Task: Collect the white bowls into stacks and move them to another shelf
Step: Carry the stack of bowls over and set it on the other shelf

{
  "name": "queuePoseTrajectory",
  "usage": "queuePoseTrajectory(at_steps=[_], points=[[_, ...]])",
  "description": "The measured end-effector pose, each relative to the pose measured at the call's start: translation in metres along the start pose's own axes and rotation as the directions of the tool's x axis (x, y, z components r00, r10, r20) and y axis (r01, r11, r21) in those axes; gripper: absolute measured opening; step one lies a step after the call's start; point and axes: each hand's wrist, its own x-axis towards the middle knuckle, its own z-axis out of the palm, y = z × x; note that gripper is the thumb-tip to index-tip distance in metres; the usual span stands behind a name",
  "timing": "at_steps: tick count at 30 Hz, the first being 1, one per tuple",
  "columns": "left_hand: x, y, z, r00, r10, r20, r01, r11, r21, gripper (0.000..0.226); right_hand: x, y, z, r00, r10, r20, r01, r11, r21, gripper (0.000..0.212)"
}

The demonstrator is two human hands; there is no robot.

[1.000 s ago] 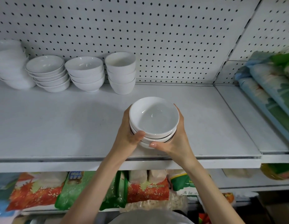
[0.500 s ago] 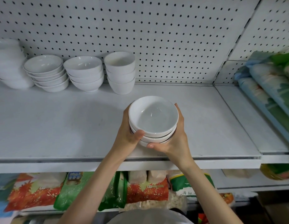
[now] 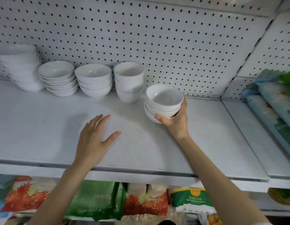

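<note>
My right hand (image 3: 176,121) grips a stack of three white bowls (image 3: 163,103), tilted slightly, at the back of the white shelf (image 3: 43,127), just right of the row of stacks. My left hand (image 3: 95,140) hovers over the shelf's middle, fingers spread, holding nothing. Along the pegboard stand a tall narrow bowl stack (image 3: 129,82), a rounder bowl stack (image 3: 94,81), a shallow bowl stack (image 3: 58,77) and a blurred larger stack (image 3: 21,67) at the far left.
A pegboard wall (image 3: 157,38) backs the shelf. Patterned bags (image 3: 274,101) lie on the neighbouring shelf to the right. Below the shelf's front edge (image 3: 124,171) sit red and green packaged bags (image 3: 95,198).
The held stack moved from the shelf's front middle back and right, next to the row of stacks. My left hand let go of it and drew away to the left, fingers spread.
</note>
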Motion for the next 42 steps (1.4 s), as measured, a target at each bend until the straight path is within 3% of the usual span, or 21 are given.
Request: queuePoseTrajectory(at_steps=[10,16,20,23,26,28,30,34,38,42], points=[[-0.005,-0.006,0.016,0.992,-0.064,0.109,0.027,0.949,0.313,0.093,0.066,0.012,0.015,0.999,0.033,-0.041,-0.035,0.998,-0.045,0.121],[-0.004,-0.005,0.010,0.989,-0.049,0.139,0.005,0.953,0.302,0.093,0.081,0.011,0.019,0.992,0.102,-0.072,-0.111,0.983,-0.147,0.127],[-0.004,-0.004,0.003,0.988,-0.031,0.148,-0.007,0.968,0.251,0.086,0.059,-0.008,0.009,0.982,0.174,-0.074,-0.189,0.907,-0.377,0.121],[-0.003,-0.003,-0.018,0.988,0.025,0.152,-0.069,0.953,0.295,0.078,0.033,-0.029,0.000,0.998,-0.037,-0.044,0.007,0.837,-0.548,0.102],[0.000,-0.015,-0.059,0.988,0.098,0.119,-0.136,0.915,0.381,0.068,0.011,-0.067,0.009,0.950,-0.242,0.196,0.310,0.667,-0.677,0.088],[-0.005,-0.031,-0.097,0.989,0.122,0.084,-0.147,0.891,0.430,0.069,-0.002,-0.101,0.032,0.853,-0.253,0.457,0.516,0.542,-0.663,0.088],[-0.021,-0.050,-0.139,0.994,0.107,0.036,-0.112,0.885,0.453,0.073,-0.019,-0.138,0.069,0.712,-0.173,0.680,0.675,0.437,-0.595,0.093],[-0.093,-0.094,-0.234,0.998,0.007,-0.055,0.023,0.848,0.529,0.080,-0.065,-0.205,0.172,0.420,-0.125,0.899,0.868,0.345,-0.358,0.097],[-0.219,-0.137,-0.334,0.949,-0.220,-0.228,0.315,0.727,0.610,0.080,-0.148,-0.276,0.291,0.045,-0.183,0.982,0.975,0.222,-0.003,0.096],[-0.378,-0.140,-0.422,0.790,-0.434,-0.434,0.613,0.521,0.594,0.086,-0.273,-0.355,0.385,-0.323,-0.316,0.892,0.926,0.092,0.367,0.095]])
